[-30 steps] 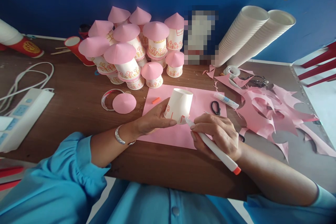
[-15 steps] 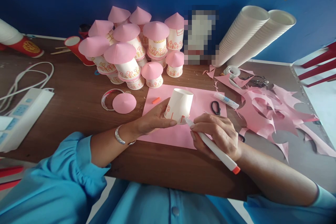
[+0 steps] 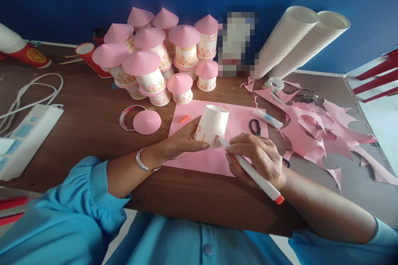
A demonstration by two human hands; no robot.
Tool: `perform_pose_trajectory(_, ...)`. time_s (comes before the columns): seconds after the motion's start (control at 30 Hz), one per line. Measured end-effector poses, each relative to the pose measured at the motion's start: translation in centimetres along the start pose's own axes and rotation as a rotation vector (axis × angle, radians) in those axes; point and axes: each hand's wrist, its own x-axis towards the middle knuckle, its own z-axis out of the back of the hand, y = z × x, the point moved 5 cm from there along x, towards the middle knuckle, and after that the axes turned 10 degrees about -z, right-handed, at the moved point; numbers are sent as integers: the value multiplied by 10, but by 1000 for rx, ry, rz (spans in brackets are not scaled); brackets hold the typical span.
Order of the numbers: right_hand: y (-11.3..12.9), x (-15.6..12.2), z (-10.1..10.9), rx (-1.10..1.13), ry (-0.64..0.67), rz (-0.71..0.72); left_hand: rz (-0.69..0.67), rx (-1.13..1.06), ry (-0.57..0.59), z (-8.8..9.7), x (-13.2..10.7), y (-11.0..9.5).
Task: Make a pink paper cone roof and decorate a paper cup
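Note:
My left hand [image 3: 183, 140] is closed around an upturned white paper cup [image 3: 213, 124], which rests on a pink paper sheet [image 3: 214, 159]. Orange line drawings show on the cup's near side. My right hand [image 3: 256, 157] pinches a white marker [image 3: 253, 174] with an orange end; its tip touches the cup's lower edge. A silver bracelet sits on my left wrist.
A pile of decorated cups with pink cone roofs [image 3: 158, 58] stands behind. A loose pink cone [image 3: 146, 121] and a tape ring lie to the left. Scissors [image 3: 255, 126], a glue stick [image 3: 268, 119], pink scraps [image 3: 314, 128] and stacked white cups [image 3: 298, 37] are on the right. A power strip [image 3: 25, 140] is far left.

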Motion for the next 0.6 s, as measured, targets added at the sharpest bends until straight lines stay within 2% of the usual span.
perform_pose_trajectory(0.6,3,-1,0,22,6,-15,24,-9,-12,3,-1,4)
